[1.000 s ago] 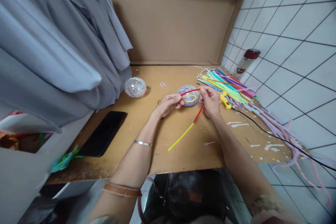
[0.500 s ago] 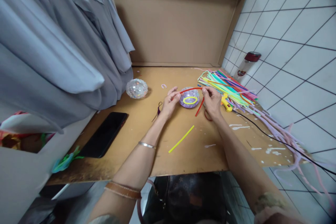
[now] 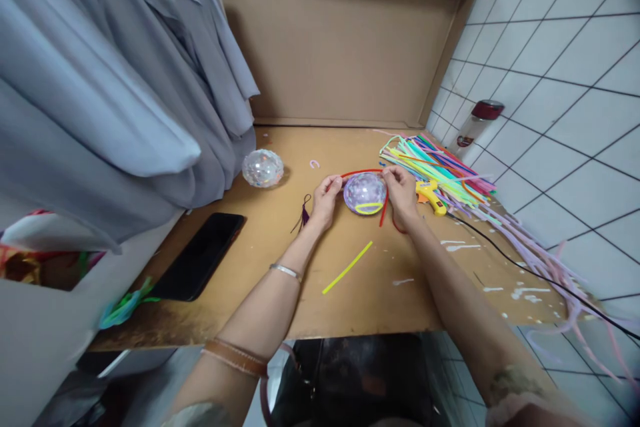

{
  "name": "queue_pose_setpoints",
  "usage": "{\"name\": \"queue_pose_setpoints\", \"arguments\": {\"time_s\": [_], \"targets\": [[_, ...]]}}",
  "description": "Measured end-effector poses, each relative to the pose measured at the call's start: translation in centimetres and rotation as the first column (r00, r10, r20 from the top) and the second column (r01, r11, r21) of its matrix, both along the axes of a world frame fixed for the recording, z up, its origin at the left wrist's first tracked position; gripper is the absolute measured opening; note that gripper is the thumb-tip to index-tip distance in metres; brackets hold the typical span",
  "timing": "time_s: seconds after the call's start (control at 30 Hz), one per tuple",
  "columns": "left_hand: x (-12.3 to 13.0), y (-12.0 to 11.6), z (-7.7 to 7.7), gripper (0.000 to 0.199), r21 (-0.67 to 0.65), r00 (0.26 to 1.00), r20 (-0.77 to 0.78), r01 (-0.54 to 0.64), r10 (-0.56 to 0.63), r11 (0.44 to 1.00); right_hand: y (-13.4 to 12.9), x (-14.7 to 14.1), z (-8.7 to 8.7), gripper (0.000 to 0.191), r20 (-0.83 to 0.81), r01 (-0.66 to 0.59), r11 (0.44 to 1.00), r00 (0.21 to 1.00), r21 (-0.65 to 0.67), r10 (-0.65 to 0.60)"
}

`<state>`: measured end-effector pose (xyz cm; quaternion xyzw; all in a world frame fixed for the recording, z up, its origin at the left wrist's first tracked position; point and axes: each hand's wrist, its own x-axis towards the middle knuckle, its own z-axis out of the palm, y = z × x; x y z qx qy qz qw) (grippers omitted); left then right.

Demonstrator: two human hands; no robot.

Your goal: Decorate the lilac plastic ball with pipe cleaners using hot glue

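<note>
A thin red strip [image 3: 362, 172] is stretched between my hands, bowed along the far side of a clear, purple-tinted dome [image 3: 364, 191]. My left hand [image 3: 326, 200] pinches one end of it. My right hand [image 3: 399, 191] pinches it farther along, and its loose tail hangs down beside the dome. A yellow loop [image 3: 369, 209] lies on the near part of the dome. In front of the hands a straight yellow strip [image 3: 347, 268] rests on the wooden table [image 3: 280, 233]. A dark purple tassel [image 3: 305, 212] lies just left of my left hand.
A second clear dome [image 3: 263, 168] stands at the left. To the right are a yellow glue gun [image 3: 433, 198] with a black cord, a pile of coloured strips [image 3: 435, 163] and a lidded jar [image 3: 477, 125]. A black phone [image 3: 200, 257] and grey cloth [image 3: 165, 80] occupy the left.
The red strip has gone from in front of the dome's upper part to its far edge, still in both hands. The yellow loop now appears nearer the dome's front rim.
</note>
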<state>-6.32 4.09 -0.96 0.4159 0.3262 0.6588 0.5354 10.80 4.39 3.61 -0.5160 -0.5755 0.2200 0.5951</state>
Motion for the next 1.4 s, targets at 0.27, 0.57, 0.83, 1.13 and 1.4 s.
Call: {"name": "queue_pose_setpoints", "arguments": {"time_s": [0.27, 0.57, 0.83, 1.13, 1.4], "targets": [[3.3, -2.9, -0.1, 0.031, 0.099, 0.958, -0.072, -0.27, 0.278, 0.958, -3.3, -1.6, -2.8, 0.016, -0.057, 0.3, 0.947, 0.954, 0.114, -0.295], [2.4, -1.9, -0.2, 0.03, 0.161, 0.949, -0.121, -0.27, 0.29, 0.949, -3.0, -1.8, -2.7, 0.019, -0.059, 0.171, 0.972, 0.985, 0.159, -0.164], [1.9, -1.4, -0.6, 0.022, 0.099, 0.958, -0.096, -0.26, 0.269, 0.961, -3.5, -1.6, -2.2, 0.025, 0.008, 0.103, 0.968, 0.994, 0.228, -0.107], [1.2, -2.0, 0.1, 0.018, 0.198, 0.928, -0.188, -0.284, 0.321, 0.938, -3.9, -1.8, -1.6, 0.027, -0.098, 0.087, 0.974, 0.993, 0.207, -0.067], [1.3, -2.6, 0.7, 0.015, 0.232, 0.917, -0.232, -0.271, 0.324, 0.934, -3.4, -1.9, -2.2, 0.025, -0.229, 0.074, 0.987, 0.973, 0.145, -0.039]]}}
